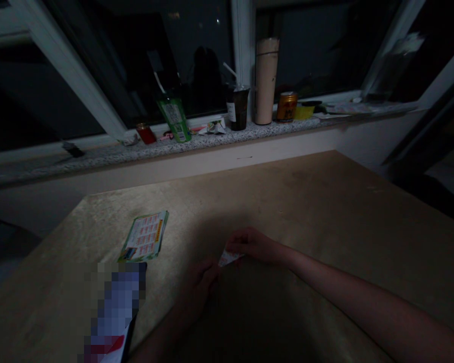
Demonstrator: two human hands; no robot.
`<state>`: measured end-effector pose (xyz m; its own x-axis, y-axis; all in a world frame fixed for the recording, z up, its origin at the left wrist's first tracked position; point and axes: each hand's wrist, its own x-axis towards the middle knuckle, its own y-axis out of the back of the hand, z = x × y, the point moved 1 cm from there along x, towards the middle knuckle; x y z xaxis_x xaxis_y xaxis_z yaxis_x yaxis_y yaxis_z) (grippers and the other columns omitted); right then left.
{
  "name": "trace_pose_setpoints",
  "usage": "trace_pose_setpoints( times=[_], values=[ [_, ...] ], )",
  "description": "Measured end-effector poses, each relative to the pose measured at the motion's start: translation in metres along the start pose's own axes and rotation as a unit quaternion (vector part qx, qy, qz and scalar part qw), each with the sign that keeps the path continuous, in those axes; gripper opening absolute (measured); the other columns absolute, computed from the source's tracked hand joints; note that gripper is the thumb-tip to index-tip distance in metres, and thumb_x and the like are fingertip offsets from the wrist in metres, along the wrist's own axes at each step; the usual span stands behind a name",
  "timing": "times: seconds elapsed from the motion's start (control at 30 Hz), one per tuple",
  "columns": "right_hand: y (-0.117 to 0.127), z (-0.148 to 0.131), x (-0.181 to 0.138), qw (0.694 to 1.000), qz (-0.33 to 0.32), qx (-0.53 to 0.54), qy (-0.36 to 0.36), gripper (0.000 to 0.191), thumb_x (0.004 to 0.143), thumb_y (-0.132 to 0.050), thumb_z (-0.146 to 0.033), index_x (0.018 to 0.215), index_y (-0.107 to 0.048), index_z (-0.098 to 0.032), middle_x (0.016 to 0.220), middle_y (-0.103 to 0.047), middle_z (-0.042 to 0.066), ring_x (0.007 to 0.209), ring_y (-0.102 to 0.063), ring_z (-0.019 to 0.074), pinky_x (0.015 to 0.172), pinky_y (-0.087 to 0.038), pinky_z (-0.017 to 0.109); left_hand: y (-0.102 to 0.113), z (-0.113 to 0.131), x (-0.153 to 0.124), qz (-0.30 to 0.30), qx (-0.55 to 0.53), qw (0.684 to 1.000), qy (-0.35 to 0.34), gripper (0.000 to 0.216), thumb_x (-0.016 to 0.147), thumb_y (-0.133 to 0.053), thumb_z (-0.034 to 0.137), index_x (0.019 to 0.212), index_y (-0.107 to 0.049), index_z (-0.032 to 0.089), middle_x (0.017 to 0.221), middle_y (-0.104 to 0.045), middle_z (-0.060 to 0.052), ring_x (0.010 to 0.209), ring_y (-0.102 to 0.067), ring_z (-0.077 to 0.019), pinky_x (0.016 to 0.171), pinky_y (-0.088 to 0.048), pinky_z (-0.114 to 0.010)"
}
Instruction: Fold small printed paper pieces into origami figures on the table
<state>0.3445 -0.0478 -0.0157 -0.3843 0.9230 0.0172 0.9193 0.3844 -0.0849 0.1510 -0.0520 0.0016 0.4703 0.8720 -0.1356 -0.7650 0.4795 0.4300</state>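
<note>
A small piece of printed paper (229, 258), pale with reddish marks, is held low over the table between my two hands. My right hand (252, 245) is closed, its fingers curled over the upper edge of the paper. In deep shadow, my left hand (201, 283) pinches at the paper's left corner. Part of the paper is hidden under the fingers. Left of my hands lies a stack of green-edged printed sheets (146, 234) with rows of red marks. Nearer to me is a blurred-out flat item (117, 307) with a dark edge, perhaps a phone.
Beyond the brown table (306, 201), a speckled stone sill (208, 138) runs under dark windows. On it stand a red jar (146, 133), a green pack with a straw (175, 119), a dark cup (238, 108), a tall pink flask (267, 80) and a golden can (287, 107).
</note>
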Motion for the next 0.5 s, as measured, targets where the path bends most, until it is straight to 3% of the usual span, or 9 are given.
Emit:
trace_pose_setpoints(
  times=[0.2,0.5],
  values=[
    [0.0019,0.0016,0.0005,1.0,0.005,0.0,-0.006,0.034,0.076,-0.067,-0.049,0.074,-0.064,-0.016,0.066,-0.061,-0.001,0.055,-0.054,0.0092,0.054,-0.043,0.022,-0.0005,-0.0017,0.0016,-0.025,0.008,1.0,-0.001,0.039,0.087,-0.042,0.051,0.065,-0.052,0.021,0.059,-0.046,0.004,0.057,-0.044,-0.0154,0.054,-0.036,-0.024],
    [-0.0012,0.0038,0.0002,0.999,-0.003,-0.036,-0.002,0.031,0.08,-0.063,-0.045,0.073,-0.064,-0.016,0.061,-0.06,-0.002,0.052,-0.053,0.0089,0.053,-0.041,0.021,-0.004,-0.0081,0.007,-0.056,0.032,0.998,0.006,0.04,0.088,-0.045,0.052,0.066,-0.053,0.02,0.053,-0.042,0.006,0.049,-0.041,-0.0136,0.047,-0.029,-0.023]
  ],
)
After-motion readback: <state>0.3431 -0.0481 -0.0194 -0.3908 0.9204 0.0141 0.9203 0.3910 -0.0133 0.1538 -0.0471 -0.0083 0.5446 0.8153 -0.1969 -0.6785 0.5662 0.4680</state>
